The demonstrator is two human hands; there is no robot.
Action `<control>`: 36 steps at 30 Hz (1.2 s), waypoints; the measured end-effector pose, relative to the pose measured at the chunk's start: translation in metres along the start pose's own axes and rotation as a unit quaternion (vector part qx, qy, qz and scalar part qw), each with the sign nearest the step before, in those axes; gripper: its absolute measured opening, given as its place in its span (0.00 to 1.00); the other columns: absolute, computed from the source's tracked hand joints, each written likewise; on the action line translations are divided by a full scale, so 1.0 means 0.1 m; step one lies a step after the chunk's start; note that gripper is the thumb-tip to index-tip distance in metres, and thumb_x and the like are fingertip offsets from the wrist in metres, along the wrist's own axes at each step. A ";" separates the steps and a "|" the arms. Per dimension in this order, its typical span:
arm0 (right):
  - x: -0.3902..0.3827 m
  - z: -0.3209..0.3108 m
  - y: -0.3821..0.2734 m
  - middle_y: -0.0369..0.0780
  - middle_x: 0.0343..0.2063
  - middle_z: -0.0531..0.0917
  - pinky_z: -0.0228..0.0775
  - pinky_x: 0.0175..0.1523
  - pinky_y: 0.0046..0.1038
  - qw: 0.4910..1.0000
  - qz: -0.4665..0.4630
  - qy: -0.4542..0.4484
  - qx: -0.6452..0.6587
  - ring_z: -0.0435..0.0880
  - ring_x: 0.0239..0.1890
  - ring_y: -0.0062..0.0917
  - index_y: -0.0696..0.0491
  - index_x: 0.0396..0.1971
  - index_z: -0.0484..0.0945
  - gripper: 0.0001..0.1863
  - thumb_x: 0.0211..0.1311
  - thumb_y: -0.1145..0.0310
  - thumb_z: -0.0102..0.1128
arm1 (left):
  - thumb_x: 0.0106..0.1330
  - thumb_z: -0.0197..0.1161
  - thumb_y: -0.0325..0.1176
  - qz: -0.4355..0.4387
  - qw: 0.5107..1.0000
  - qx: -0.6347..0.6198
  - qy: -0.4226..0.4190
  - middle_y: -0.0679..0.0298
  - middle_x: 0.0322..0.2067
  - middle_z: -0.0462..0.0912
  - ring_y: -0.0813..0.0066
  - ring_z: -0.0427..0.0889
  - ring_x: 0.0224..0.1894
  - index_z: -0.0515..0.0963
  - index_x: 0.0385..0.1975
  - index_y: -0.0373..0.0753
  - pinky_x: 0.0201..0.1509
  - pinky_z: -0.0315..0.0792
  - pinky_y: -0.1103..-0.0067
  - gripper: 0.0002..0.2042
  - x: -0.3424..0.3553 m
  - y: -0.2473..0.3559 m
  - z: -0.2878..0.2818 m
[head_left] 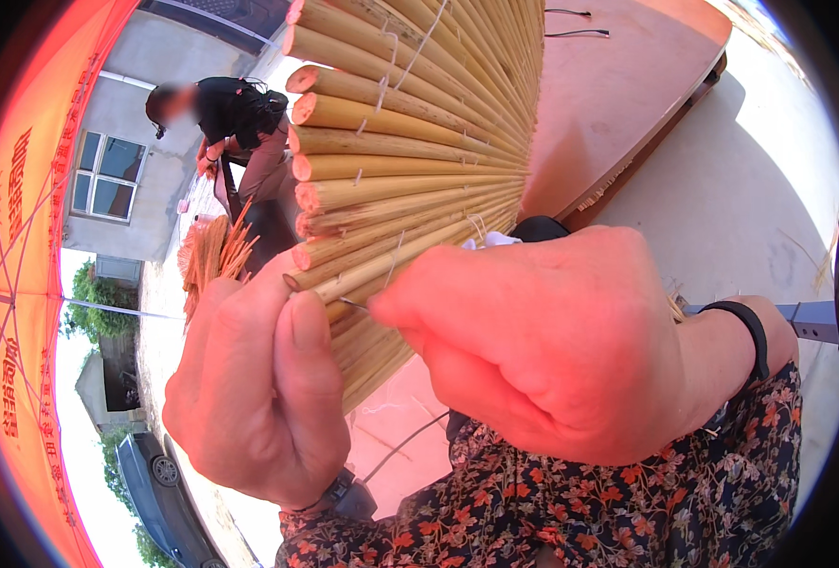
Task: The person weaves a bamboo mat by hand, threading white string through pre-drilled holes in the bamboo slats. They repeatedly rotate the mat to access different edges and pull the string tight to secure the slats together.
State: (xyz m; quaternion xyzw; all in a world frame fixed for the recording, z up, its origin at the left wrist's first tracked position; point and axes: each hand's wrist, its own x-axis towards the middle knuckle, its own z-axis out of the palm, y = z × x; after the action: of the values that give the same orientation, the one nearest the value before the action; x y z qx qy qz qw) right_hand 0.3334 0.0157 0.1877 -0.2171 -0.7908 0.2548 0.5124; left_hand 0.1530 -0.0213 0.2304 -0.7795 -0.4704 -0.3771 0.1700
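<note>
Pinching edge of stick mat [438, 123] with left hand [258, 398], gripping thin needle-like piece [355, 305] with right hand [543, 341]. Got mat spread just above and between hands. Best to brace stick end firmly, push slow and straight, keep left thumb clear, tbh. Can't spot any container for sure, just brown stick bundle [216, 256] beyond left hand.

Your stalk mat [410, 180] looks woody, smooth w/ slight sheen, cut ends [303, 109] rough; worktop [628, 80] matt & smooth-ish, rougher nr its right edge; your floral garment [618, 511] = matt cloth
</note>
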 end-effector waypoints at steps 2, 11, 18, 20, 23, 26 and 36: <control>0.02 0.05 -0.10 0.40 0.22 0.81 0.72 0.25 0.27 1.000 0.020 0.020 0.006 0.80 0.21 0.33 0.55 0.32 0.79 0.07 0.52 0.80 0.64 | 0.66 0.56 0.24 -0.020 1.000 0.010 -0.016 0.59 0.24 0.77 0.74 0.72 0.24 0.80 0.37 0.24 0.28 0.65 0.80 0.09 0.04 0.05 -0.09; -0.16 0.10 -0.30 0.37 0.20 0.82 0.70 0.23 0.24 0.991 0.099 0.030 0.082 0.82 0.18 0.23 0.56 0.33 0.80 0.05 0.56 0.77 0.66 | 0.67 0.57 0.25 0.005 0.997 -0.011 -0.081 0.55 0.26 0.80 0.71 0.73 0.24 0.79 0.40 0.23 0.28 0.66 0.79 0.10 0.08 0.22 -0.34; -0.56 0.06 -0.30 0.38 0.22 0.84 0.71 0.25 0.21 0.989 0.087 0.076 0.089 0.83 0.21 0.21 0.58 0.33 0.83 0.05 0.56 0.79 0.66 | 0.66 0.59 0.27 0.006 0.990 -0.051 -0.129 0.58 0.25 0.79 0.72 0.74 0.25 0.80 0.37 0.26 0.29 0.66 0.81 0.09 -0.07 0.38 -0.31; -0.62 0.08 -0.33 0.38 0.23 0.84 0.71 0.25 0.21 0.988 0.077 0.098 0.088 0.84 0.21 0.21 0.59 0.34 0.83 0.05 0.57 0.79 0.66 | 0.67 0.59 0.29 -0.002 0.992 -0.050 -0.119 0.58 0.24 0.78 0.73 0.73 0.25 0.79 0.35 0.28 0.29 0.65 0.81 0.09 -0.11 0.43 -0.32; -0.61 0.11 -0.38 0.39 0.23 0.84 0.72 0.26 0.21 0.988 0.064 0.106 0.097 0.84 0.22 0.22 0.60 0.34 0.83 0.05 0.57 0.80 0.65 | 0.63 0.66 0.33 0.023 0.997 -0.019 -0.071 0.61 0.20 0.75 0.73 0.72 0.19 0.80 0.33 0.32 0.22 0.64 0.80 0.09 -0.21 0.37 -0.33; -0.64 0.08 -0.41 0.40 0.23 0.84 0.72 0.26 0.22 0.982 0.110 0.088 0.128 0.83 0.22 0.22 0.60 0.33 0.83 0.04 0.57 0.80 0.64 | 0.63 0.68 0.35 0.025 0.999 0.010 -0.043 0.62 0.19 0.74 0.73 0.71 0.16 0.80 0.32 0.33 0.18 0.64 0.79 0.11 -0.32 0.37 -0.26; -0.80 0.07 -0.68 0.38 0.22 0.81 0.71 0.25 0.26 0.989 0.125 0.053 0.060 0.82 0.22 0.29 0.55 0.32 0.81 0.05 0.55 0.78 0.65 | 0.68 0.63 0.37 0.055 0.998 0.030 -0.008 0.60 0.17 0.73 0.71 0.70 0.15 0.79 0.31 0.28 0.17 0.62 0.79 0.14 -0.64 0.48 -0.26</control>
State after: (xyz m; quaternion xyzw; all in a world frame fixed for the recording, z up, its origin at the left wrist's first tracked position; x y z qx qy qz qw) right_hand 0.3521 -0.0868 0.1722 -0.2965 -0.7122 0.3523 0.5299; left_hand 0.1655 -0.0999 0.2043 -0.8018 -0.4393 -0.3468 0.2096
